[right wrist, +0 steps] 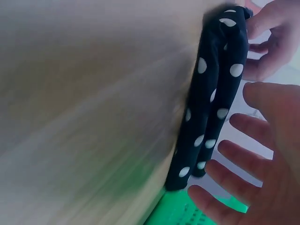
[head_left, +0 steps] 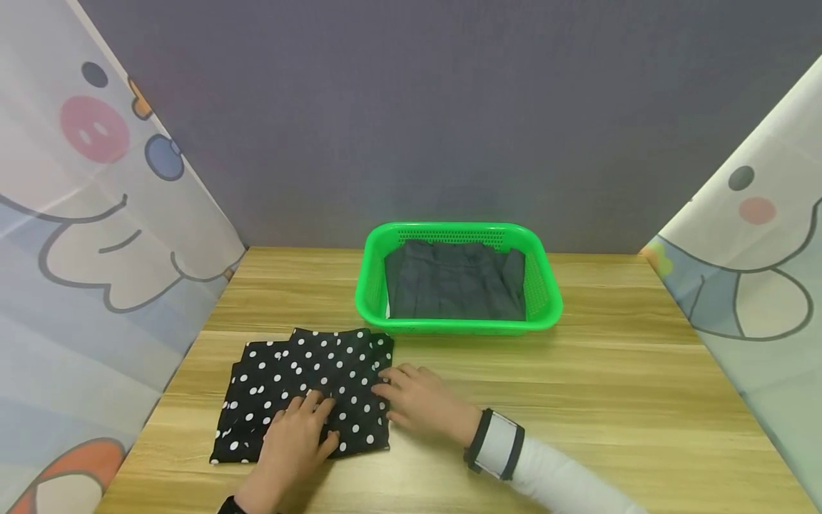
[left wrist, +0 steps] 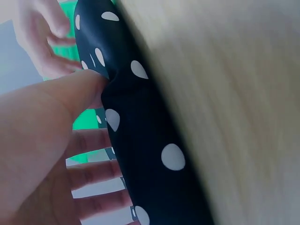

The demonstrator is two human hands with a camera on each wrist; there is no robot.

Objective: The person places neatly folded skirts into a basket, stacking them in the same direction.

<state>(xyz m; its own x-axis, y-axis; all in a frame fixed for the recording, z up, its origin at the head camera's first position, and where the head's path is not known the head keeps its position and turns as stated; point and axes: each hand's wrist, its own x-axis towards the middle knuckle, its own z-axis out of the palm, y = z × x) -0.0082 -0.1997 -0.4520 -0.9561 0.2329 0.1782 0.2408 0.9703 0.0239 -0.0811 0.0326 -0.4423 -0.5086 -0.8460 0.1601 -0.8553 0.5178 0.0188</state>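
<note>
A black cloth with white polka dots (head_left: pixel 321 378) lies folded on the table, its layers stepped along the left and far edges. The left hand (head_left: pixel 295 435) rests on its near half, fingers spread over the fabric. In the left wrist view the thumb of the left hand (left wrist: pixel 47 126) presses against the cloth's folded edge (left wrist: pixel 140 117). At the right edge of the cloth is the right hand (head_left: pixel 417 400), fingertips right over the fold. The right wrist view shows the right hand (right wrist: pixel 262 154) with fingers apart beside the doubled edge (right wrist: pixel 206 103).
Behind the cloth, a green plastic basket (head_left: pixel 459 327) holds folded dark grey fabric (head_left: pixel 456 282). The wooden table (head_left: pixel 616 371) meets a grey panel (head_left: pixel 449 121) at the back. Cartoon-printed sheets (head_left: pixel 96 235) slope along both sides.
</note>
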